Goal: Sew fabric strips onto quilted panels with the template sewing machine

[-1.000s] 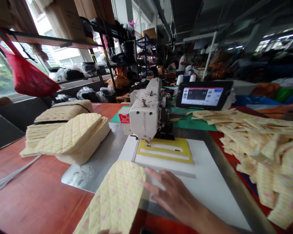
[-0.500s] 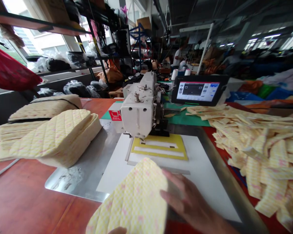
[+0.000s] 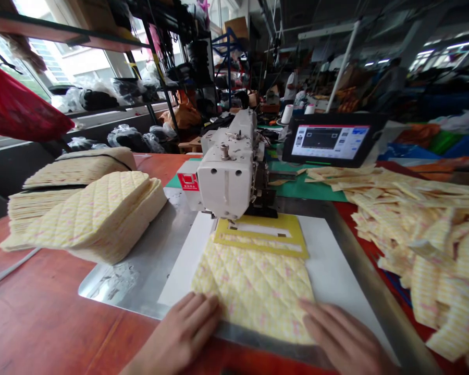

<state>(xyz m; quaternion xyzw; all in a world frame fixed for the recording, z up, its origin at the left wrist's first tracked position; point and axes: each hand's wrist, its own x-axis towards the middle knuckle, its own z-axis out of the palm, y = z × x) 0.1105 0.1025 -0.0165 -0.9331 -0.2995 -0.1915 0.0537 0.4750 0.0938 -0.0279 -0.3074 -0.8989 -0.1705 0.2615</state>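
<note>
A yellow-checked quilted fabric piece [image 3: 254, 291] lies on the white plate [image 3: 328, 260], its far edge under the yellow slotted template [image 3: 260, 243] of the sewing machine [image 3: 229, 172]. At the piece's left edge, the fingertips of my left hand [image 3: 183, 330] rest on the cloth; its fingers are together and slightly bent, the thumb hidden. My right hand [image 3: 342, 333] lies along the right edge with fingers stretched out and touching the fabric. Both hands press lightly from above, without a visible grip.
A stack of quilted pieces [image 3: 97, 213] stands at the left beside bundled layers [image 3: 82, 166]. A heap of checked fabric strips [image 3: 426, 224] covers the right side. Behind it is a control screen [image 3: 328, 140]. A red bag [image 3: 19, 107] hangs at the far left.
The quilted piece has gone from being held up at a tilt to lying flat, its far edge under the template. My left hand has come fully into view; my right hand has moved right.
</note>
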